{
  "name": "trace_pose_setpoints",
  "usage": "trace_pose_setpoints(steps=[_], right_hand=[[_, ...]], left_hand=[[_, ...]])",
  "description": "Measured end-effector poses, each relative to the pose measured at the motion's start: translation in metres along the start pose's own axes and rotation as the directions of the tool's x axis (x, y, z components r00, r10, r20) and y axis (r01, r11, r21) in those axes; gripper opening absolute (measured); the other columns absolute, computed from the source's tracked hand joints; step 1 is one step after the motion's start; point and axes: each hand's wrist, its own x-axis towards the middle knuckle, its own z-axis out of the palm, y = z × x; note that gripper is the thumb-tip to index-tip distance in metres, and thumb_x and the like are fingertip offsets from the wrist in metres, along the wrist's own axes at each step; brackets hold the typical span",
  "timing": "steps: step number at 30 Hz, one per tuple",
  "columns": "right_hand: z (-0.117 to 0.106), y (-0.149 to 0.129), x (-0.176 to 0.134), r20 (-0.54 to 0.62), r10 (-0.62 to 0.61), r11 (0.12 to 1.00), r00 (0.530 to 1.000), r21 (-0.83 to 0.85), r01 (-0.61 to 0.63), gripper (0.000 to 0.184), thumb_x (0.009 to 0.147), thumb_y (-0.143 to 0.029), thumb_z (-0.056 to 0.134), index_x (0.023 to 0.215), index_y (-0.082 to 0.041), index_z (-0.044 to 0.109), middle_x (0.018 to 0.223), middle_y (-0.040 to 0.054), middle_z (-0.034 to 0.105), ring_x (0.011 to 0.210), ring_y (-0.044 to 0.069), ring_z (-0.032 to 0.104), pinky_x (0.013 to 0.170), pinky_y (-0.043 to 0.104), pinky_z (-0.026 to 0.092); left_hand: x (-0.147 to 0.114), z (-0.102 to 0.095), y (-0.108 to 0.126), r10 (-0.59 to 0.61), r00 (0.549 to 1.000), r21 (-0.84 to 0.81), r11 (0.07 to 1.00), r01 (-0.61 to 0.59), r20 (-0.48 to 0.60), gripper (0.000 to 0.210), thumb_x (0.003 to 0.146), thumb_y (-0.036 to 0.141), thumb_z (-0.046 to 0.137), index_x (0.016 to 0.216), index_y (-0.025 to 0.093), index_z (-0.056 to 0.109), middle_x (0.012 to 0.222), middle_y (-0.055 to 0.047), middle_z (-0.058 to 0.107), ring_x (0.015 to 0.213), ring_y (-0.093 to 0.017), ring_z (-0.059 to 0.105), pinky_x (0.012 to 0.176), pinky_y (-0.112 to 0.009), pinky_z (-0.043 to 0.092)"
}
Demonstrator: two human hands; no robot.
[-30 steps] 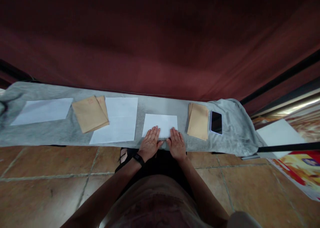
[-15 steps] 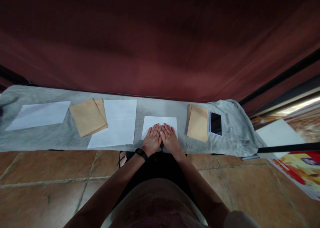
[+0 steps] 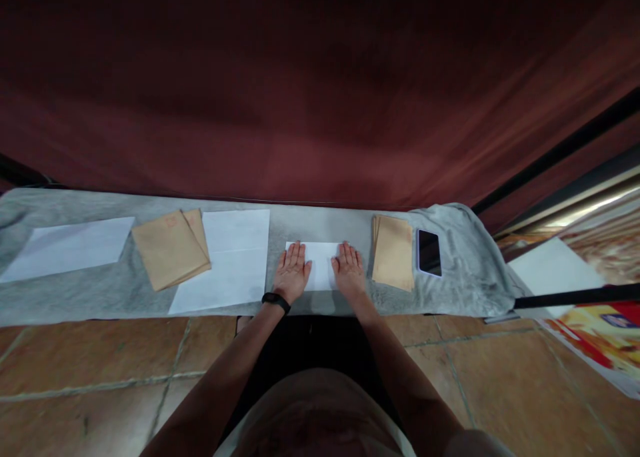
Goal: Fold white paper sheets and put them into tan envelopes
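Observation:
A small white sheet of paper (image 3: 321,267), seemingly folded, lies in front of me on the grey cloth. Flat on its left end rests my left hand (image 3: 293,271), palm down with a black band on the wrist. My right hand (image 3: 349,270) lies flat over the sheet's right end. Both hands have their fingers stretched out and hold nothing. Left of them are larger white sheets (image 3: 237,260), partly under brown envelopes (image 3: 171,250). To the right sits a stack of brown envelopes (image 3: 393,253).
A phone (image 3: 429,253) lies right of the envelope stack. Another white sheet (image 3: 70,247) is at the far left. The grey cloth (image 3: 465,277) covers a narrow bench against a dark red drape (image 3: 320,137). A colourful box (image 3: 600,337) stands at the right.
My hands have slid apart from the middle of the small sheet to its left and right ends, staying flat. The view has shifted slightly.

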Motion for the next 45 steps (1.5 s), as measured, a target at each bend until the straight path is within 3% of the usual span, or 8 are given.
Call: trace_pose_setpoints(steps=[5, 14, 19, 24, 28, 33, 40, 45], right_hand=[[-0.015, 0.006, -0.005, -0.034, 0.139, 0.99, 0.99, 0.01, -0.138, 0.05, 0.104, -0.028, 0.039, 0.147, -0.005, 0.048, 0.148, 0.0229, 0.054, 0.135, 0.032, 0.052, 0.112, 0.05, 0.041], [-0.046, -0.002, -0.013, 0.149, 0.368, 0.929, 0.918, -0.024, -0.369, 0.041, 0.099, -0.029, 0.053, 0.132, -0.007, 0.057, 0.116, 0.0219, 0.07, 0.11, 0.03, 0.068, 0.095, 0.038, 0.051], [-0.051, -0.001, -0.007, 0.271, 0.419, 0.897, 0.867, 0.023, -0.441, 0.029, 0.099, -0.033, 0.054, 0.119, -0.013, 0.061, 0.104, 0.013, 0.076, 0.094, 0.024, 0.074, 0.08, 0.029, 0.053], [-0.056, 0.001, -0.01, 0.303, 0.411, 0.9, 0.86, 0.013, -0.435, 0.019, 0.099, -0.029, 0.051, 0.103, -0.02, 0.067, 0.093, 0.0071, 0.078, 0.087, 0.02, 0.075, 0.072, 0.024, 0.05], [-0.059, 0.0, -0.014, 0.29, 0.413, 0.902, 0.863, 0.003, -0.433, 0.02, 0.098, -0.025, 0.05, 0.105, -0.019, 0.068, 0.094, 0.0087, 0.078, 0.087, 0.021, 0.075, 0.071, 0.025, 0.05], [-0.059, -0.002, -0.016, 0.267, 0.393, 0.912, 0.88, 0.009, -0.41, 0.021, 0.099, -0.025, 0.049, 0.109, -0.018, 0.067, 0.099, 0.0097, 0.078, 0.092, 0.021, 0.076, 0.075, 0.026, 0.052], [-0.054, -0.002, -0.018, 0.235, 0.385, 0.918, 0.892, -0.003, -0.396, 0.022, 0.1, -0.024, 0.049, 0.111, -0.016, 0.067, 0.098, 0.0122, 0.078, 0.092, 0.023, 0.076, 0.078, 0.027, 0.054], [-0.051, 0.0, -0.019, 0.219, 0.375, 0.922, 0.901, 0.009, -0.387, 0.022, 0.1, -0.023, 0.05, 0.112, -0.017, 0.067, 0.104, 0.012, 0.078, 0.094, 0.024, 0.076, 0.079, 0.028, 0.055]], left_hand=[[-0.004, 0.003, -0.004, -0.036, 0.997, -0.002, 0.999, 0.036, -0.061, 0.065, 0.103, 0.04, 0.024, 0.157, 0.004, 0.031, 0.164, -0.017, 0.029, 0.155, -0.028, 0.023, 0.126, -0.048, 0.022], [-0.01, 0.004, -0.004, -0.042, 0.99, -0.022, 0.999, 0.04, -0.136, 0.065, 0.102, 0.039, 0.027, 0.156, 0.004, 0.032, 0.163, -0.019, 0.033, 0.154, -0.029, 0.026, 0.124, -0.05, 0.027], [-0.013, 0.004, -0.006, -0.029, 0.991, -0.012, 1.0, 0.027, -0.134, 0.065, 0.103, 0.04, 0.027, 0.156, 0.004, 0.033, 0.162, -0.019, 0.034, 0.153, -0.029, 0.027, 0.125, -0.05, 0.027], [-0.017, 0.005, -0.008, -0.012, 0.989, -0.013, 1.0, 0.01, -0.144, 0.064, 0.103, 0.041, 0.027, 0.156, 0.005, 0.034, 0.161, -0.019, 0.035, 0.153, -0.029, 0.027, 0.124, -0.051, 0.028], [-0.025, 0.005, -0.001, 0.015, 0.989, 0.006, 1.0, -0.014, -0.146, 0.062, 0.103, 0.042, 0.028, 0.157, 0.012, 0.035, 0.162, -0.015, 0.036, 0.154, -0.028, 0.026, 0.125, -0.051, 0.025], [-0.029, 0.005, 0.018, 0.172, 0.984, 0.0, 0.985, -0.173, -0.052, 0.058, 0.104, 0.042, 0.028, 0.157, 0.019, 0.037, 0.163, -0.008, 0.036, 0.154, -0.026, 0.025, 0.126, -0.05, 0.024], [-0.002, 0.006, 0.029, 0.219, 0.976, -0.025, 0.975, -0.219, -0.021, 0.058, 0.104, 0.043, 0.028, 0.157, 0.021, 0.036, 0.163, -0.009, 0.037, 0.154, -0.025, 0.026, 0.126, -0.051, 0.023], [0.017, 0.004, 0.026, 0.167, 0.986, -0.008, 0.986, -0.167, 0.008, 0.062, 0.104, 0.045, 0.026, 0.156, 0.014, 0.037, 0.164, -0.014, 0.032, 0.154, -0.027, 0.026, 0.126, -0.051, 0.022]])
